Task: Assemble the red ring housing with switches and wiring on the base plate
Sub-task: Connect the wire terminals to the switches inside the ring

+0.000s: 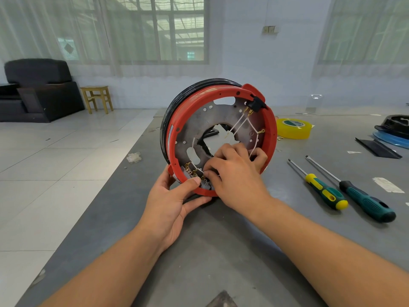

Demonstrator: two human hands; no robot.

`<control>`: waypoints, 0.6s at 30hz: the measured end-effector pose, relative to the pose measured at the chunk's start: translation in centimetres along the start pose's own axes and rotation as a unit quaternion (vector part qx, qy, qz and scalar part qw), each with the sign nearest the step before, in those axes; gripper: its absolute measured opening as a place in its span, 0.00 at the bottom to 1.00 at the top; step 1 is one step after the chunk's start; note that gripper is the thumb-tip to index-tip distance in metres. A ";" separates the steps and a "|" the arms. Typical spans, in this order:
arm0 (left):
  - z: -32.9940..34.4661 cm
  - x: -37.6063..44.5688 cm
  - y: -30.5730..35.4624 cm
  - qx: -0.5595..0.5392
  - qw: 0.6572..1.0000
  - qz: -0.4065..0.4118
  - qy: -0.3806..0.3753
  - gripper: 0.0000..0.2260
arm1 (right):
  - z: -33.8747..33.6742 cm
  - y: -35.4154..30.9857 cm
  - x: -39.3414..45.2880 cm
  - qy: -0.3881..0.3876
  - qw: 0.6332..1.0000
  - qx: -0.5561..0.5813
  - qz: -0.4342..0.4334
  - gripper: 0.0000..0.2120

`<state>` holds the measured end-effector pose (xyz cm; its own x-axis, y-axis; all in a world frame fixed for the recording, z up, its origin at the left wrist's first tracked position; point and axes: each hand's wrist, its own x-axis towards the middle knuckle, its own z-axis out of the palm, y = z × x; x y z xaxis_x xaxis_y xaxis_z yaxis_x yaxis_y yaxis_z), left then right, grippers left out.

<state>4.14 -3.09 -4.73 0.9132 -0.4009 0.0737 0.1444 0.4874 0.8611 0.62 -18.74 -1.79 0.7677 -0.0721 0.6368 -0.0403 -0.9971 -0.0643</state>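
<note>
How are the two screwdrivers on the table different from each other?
The yellow-and-green screwdriver has a bright yellow handle with green patches; the dark teal screwdriver has a mostly teal and black handle. The yellow-and-green screwdriver looks shorter and slimmer, while the dark teal screwdriver has a longer shaft and thicker handle. The yellow-and-green one lies nearer the red ring housing. Both lie flat on the grey table, side by side, untouched.

two screwdrivers [345, 187], yellow tape roll [293, 128], wooden stool [96, 97], dark armchair [37, 89]

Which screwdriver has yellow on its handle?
The shorter screwdriver, lying nearer the hands, has a green handle with yellow patches and a yellow end. The longer screwdriver to its right has a dark teal and black handle with no yellow.
</note>
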 end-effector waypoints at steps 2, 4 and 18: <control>0.0 0.0 0.0 0.003 1.000 0.000 0.003 0.20 | 0.0 0.1 0.0 0.000 1.000 0.003 -0.003 0.08; 0.0 0.0 0.0 0.005 1.000 -0.001 0.004 0.20 | 0.1 0.2 0.1 -0.002 1.000 0.006 -0.006 0.08; 0.2 -0.1 0.1 -0.006 1.000 -0.004 0.008 0.20 | -0.1 0.6 0.2 -0.010 0.999 -0.010 -0.041 0.08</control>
<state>4.03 -3.15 -4.60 0.9177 -0.3928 0.0591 0.1560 0.4932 0.8558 0.71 -19.34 -1.66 0.7820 0.0100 0.6232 0.0106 -0.9999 0.0027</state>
